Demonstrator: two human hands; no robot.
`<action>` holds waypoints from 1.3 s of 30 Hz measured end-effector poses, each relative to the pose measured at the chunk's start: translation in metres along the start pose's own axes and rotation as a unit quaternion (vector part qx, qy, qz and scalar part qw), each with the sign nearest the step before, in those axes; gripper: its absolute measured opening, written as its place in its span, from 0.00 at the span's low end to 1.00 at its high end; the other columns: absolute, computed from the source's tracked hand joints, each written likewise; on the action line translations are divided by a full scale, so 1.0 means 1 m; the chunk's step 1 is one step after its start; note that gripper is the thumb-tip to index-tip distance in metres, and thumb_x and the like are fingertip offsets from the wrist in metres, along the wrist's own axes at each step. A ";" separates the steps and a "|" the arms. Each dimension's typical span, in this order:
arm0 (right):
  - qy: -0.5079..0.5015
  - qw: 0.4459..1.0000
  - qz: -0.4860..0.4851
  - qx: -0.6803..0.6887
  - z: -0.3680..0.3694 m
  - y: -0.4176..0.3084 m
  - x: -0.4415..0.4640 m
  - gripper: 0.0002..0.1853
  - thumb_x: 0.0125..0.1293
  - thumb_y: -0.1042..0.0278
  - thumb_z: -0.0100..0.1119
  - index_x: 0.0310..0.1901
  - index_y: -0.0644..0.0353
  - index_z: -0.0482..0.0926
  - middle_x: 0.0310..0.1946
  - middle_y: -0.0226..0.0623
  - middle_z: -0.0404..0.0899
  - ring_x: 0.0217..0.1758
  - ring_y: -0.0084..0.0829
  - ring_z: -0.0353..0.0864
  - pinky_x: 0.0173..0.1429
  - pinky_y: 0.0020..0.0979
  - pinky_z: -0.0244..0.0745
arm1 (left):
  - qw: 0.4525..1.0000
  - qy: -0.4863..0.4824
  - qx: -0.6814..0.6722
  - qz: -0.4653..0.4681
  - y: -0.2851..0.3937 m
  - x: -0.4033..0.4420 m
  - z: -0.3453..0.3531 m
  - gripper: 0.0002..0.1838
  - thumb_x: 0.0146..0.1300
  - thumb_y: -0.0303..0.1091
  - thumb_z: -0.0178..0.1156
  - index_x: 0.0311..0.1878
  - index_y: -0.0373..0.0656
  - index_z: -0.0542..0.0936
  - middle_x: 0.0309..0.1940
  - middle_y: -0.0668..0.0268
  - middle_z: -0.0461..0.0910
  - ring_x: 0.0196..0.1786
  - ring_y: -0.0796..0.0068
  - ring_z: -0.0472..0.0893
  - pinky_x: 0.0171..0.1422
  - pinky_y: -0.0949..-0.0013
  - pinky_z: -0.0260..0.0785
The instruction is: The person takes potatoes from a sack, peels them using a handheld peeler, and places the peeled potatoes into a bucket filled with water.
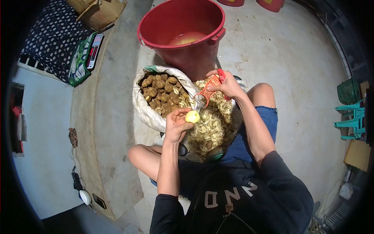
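Observation:
My left hand [177, 125] holds a peeled, pale yellow potato [192, 116] at its fingertips, over the edge of the sack. An orange peeler [210, 88] with a latticed body and red handle is gripped in my right hand [229, 86]. The peeler's blade end points toward the potato, with a small gap between them. Left of my hands, a white woven sack [145, 114] stands with its mouth rolled down, full of brown unpeeled potatoes [159, 90]. Beneath both hands lies a heap of pale peelings [212, 126], with a brown potato on it.
A large red tub [187, 58] with liquid and something pale yellow inside stands beyond the sack. To the left runs a raised concrete ledge [113, 117] with a scale [94, 52] and a phone [99, 201]. Turquoise stools [350, 121] are at the far right.

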State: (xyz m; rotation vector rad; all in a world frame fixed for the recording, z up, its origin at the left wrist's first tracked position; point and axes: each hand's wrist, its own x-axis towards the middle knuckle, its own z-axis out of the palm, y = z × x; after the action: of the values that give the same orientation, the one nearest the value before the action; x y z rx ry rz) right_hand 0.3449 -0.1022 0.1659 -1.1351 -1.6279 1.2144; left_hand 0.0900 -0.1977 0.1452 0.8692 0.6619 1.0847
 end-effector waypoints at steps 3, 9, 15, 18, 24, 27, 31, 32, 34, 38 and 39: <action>-0.002 0.993 0.032 0.113 0.007 -0.017 -0.008 0.27 0.48 0.68 0.80 0.50 0.64 0.78 0.34 0.27 0.82 0.36 0.17 0.78 0.43 0.23 0.74 | 0.978 0.023 -0.207 0.005 -0.008 0.002 -0.005 0.27 0.45 0.14 0.71 0.53 0.32 0.77 0.47 0.60 0.82 0.50 0.70 0.82 0.57 0.68 0.76; -0.044 0.998 0.024 0.043 0.005 -0.003 -0.002 0.28 0.47 0.68 0.80 0.50 0.63 0.79 0.34 0.26 0.81 0.37 0.18 0.77 0.44 0.24 0.73 | 0.999 0.010 -0.036 0.012 -0.008 0.001 0.001 0.27 0.46 0.16 0.71 0.53 0.33 0.77 0.47 0.60 0.82 0.50 0.70 0.83 0.57 0.68 0.76; 0.009 0.999 0.003 0.034 -0.002 -0.014 -0.004 0.29 0.46 0.66 0.81 0.50 0.65 0.79 0.38 0.30 0.82 0.39 0.21 0.80 0.48 0.26 0.76 | 0.962 -0.041 -0.269 0.025 -0.019 0.003 -0.008 0.27 0.55 0.27 0.70 0.57 0.33 0.74 0.51 0.56 0.79 0.52 0.65 0.79 0.62 0.65 0.70; 0.023 0.990 0.021 0.135 0.004 -0.018 -0.009 0.29 0.46 0.66 0.81 0.50 0.66 0.78 0.38 0.30 0.82 0.39 0.20 0.79 0.47 0.25 0.75 | 0.952 -0.031 -0.303 0.023 -0.026 0.007 -0.009 0.28 0.55 0.31 0.71 0.58 0.34 0.73 0.52 0.57 0.79 0.51 0.65 0.78 0.60 0.66 0.70; 0.125 0.991 -0.010 0.056 0.017 0.001 -0.004 0.25 0.50 0.75 0.77 0.50 0.64 0.78 0.35 0.28 0.81 0.39 0.19 0.79 0.46 0.25 0.76 | 0.966 0.011 -0.252 0.056 -0.038 0.005 -0.002 0.28 0.57 0.32 0.70 0.59 0.34 0.73 0.52 0.55 0.77 0.53 0.66 0.77 0.60 0.65 0.70; 0.148 0.982 -0.020 0.114 0.008 0.006 -0.003 0.24 0.51 0.73 0.77 0.50 0.64 0.78 0.35 0.29 0.81 0.38 0.19 0.79 0.45 0.24 0.76 | 0.929 -0.073 -0.362 0.038 -0.039 0.008 -0.008 0.26 0.62 0.33 0.66 0.60 0.32 0.71 0.51 0.54 0.77 0.54 0.64 0.78 0.58 0.65 0.71; 0.183 0.972 -0.027 0.142 -0.003 0.020 0.000 0.24 0.52 0.72 0.77 0.50 0.65 0.77 0.35 0.31 0.82 0.38 0.19 0.80 0.44 0.23 0.76 | 0.951 0.104 -0.276 -0.096 -0.011 0.050 -0.005 0.18 0.70 0.33 0.55 0.58 0.31 0.71 0.52 0.53 0.78 0.52 0.62 0.79 0.55 0.66 0.76; 0.203 0.965 -0.016 0.163 -0.004 0.024 -0.001 0.24 0.52 0.72 0.77 0.50 0.65 0.77 0.36 0.32 0.82 0.38 0.19 0.80 0.44 0.23 0.76 | 0.949 0.143 -0.264 -0.099 -0.003 0.080 -0.008 0.17 0.72 0.33 0.53 0.58 0.33 0.72 0.52 0.54 0.78 0.53 0.65 0.79 0.55 0.66 0.78; 0.200 0.964 -0.003 0.175 -0.006 0.012 -0.006 0.24 0.54 0.72 0.76 0.50 0.66 0.76 0.37 0.33 0.82 0.38 0.20 0.81 0.44 0.24 0.77 | 0.965 0.160 -0.206 -0.028 0.043 0.141 0.004 0.17 0.73 0.39 0.53 0.54 0.33 0.73 0.47 0.56 0.80 0.47 0.67 0.81 0.54 0.65 0.78; 0.205 0.970 -0.009 0.129 -0.018 0.012 -0.012 0.23 0.56 0.74 0.74 0.52 0.67 0.75 0.35 0.33 0.82 0.37 0.20 0.81 0.43 0.24 0.77 | 0.970 0.216 -0.091 0.061 0.084 0.221 -0.037 0.21 0.71 0.47 0.56 0.51 0.36 0.72 0.43 0.52 0.81 0.40 0.65 0.82 0.46 0.63 0.79; 0.215 0.968 -0.001 0.131 -0.022 0.006 -0.015 0.23 0.56 0.74 0.73 0.52 0.67 0.75 0.35 0.33 0.82 0.37 0.20 0.81 0.43 0.24 0.77 | 0.966 0.252 -0.014 0.050 0.080 0.224 -0.046 0.19 0.70 0.46 0.57 0.49 0.37 0.74 0.39 0.54 0.81 0.36 0.66 0.82 0.42 0.67 0.78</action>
State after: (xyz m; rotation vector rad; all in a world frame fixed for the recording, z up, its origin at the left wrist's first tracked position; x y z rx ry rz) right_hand 0.3710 -0.1098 0.1634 -1.1309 -1.1094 1.0541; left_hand 0.0907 0.0417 0.1803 0.6057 1.0275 1.4219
